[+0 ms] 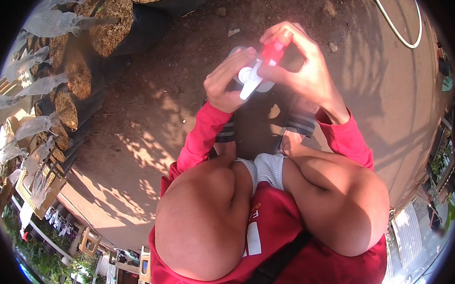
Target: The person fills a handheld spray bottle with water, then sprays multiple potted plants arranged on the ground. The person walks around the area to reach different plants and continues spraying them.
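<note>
Held out in front of my knees is a spray bottle with a red-and-white trigger head [272, 54]. Its white trigger [250, 84] points down towards me, and a red nozzle tip [285, 37] sits at the far end. Part of the translucent bottle body [265, 88] shows below the head; the hands cover most of the rest. My left hand [226, 79] wraps around the bottle from the left. On the other side, my right hand [309, 68] curves around the red head, its thumb near the white trigger and its fingers by the nozzle.
Black grow bags [146, 29] filled with brown chips stand at upper left, beside several clear plastic bags [49, 23]. A pale hose [394, 30] curves over the bare dirt ground [135, 119] at upper right. My feet in striped sandals [302, 124] are below the hands.
</note>
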A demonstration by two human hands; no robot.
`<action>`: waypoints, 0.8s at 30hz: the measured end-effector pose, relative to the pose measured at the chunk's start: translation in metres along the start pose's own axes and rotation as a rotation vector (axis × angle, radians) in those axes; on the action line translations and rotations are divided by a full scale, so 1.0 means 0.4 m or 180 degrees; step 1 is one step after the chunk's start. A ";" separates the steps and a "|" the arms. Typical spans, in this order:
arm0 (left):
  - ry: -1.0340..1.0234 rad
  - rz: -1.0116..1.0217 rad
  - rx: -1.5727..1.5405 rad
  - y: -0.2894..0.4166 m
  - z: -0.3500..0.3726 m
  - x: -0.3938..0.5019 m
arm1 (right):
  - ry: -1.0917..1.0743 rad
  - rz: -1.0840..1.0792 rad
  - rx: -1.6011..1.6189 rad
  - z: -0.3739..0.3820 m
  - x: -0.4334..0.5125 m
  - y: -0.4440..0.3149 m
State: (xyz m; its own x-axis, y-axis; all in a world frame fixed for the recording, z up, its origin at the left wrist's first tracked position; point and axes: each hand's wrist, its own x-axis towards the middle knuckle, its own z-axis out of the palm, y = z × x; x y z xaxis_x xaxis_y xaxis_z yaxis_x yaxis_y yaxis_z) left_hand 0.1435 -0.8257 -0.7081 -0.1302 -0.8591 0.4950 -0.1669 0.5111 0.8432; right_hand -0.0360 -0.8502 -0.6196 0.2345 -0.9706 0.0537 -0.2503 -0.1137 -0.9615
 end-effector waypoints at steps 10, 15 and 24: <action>0.0116 0.0197 0.0179 -0.078 0.056 -0.005 | -0.0323 -0.0061 0.0216 -0.006 -0.117 0.073; 0.0112 0.0259 0.0260 -0.086 0.070 -0.012 | -0.0955 -0.0562 -0.0818 -0.024 -0.168 0.029; 0.0182 0.0133 0.0104 -0.038 0.069 0.008 | -0.1118 -0.1621 -0.2392 0.101 -0.090 -0.032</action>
State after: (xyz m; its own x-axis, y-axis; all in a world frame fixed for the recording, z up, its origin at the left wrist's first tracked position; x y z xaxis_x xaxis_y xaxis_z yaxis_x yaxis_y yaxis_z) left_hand 0.1185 -0.8354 -0.7249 -0.0818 -0.8366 0.5417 -0.1944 0.5464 0.8146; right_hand -0.0032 -0.8051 -0.6203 0.7170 -0.6632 0.2148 -0.5471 -0.7263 -0.4161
